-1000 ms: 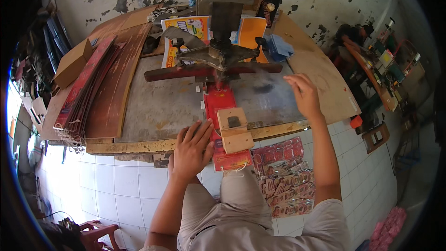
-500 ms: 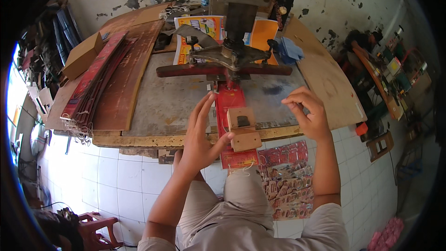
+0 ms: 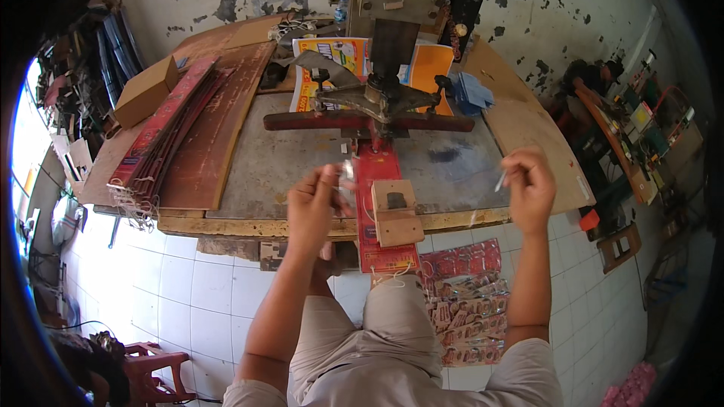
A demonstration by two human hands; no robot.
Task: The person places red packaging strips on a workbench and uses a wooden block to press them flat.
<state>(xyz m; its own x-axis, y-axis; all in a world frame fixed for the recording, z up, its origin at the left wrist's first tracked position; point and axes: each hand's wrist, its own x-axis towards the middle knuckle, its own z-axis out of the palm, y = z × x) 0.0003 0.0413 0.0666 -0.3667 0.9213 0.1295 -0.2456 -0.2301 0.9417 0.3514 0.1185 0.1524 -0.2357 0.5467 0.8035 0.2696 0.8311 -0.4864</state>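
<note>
Just left of the red card strip (image 3: 377, 166), the left hand (image 3: 308, 215) curls blurred fingers (image 3: 326, 181), their hold unclear, while well rightward the right hand (image 3: 531, 190) pinches a whitish sliver (image 3: 499, 182).

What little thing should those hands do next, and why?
I'd probably ease the right hand in toward the red strip. It seems to pinch a small pale piece well off to the strip's right, while the left hand is close by the strip's left edge, its fingertips too blurred to read.
</note>
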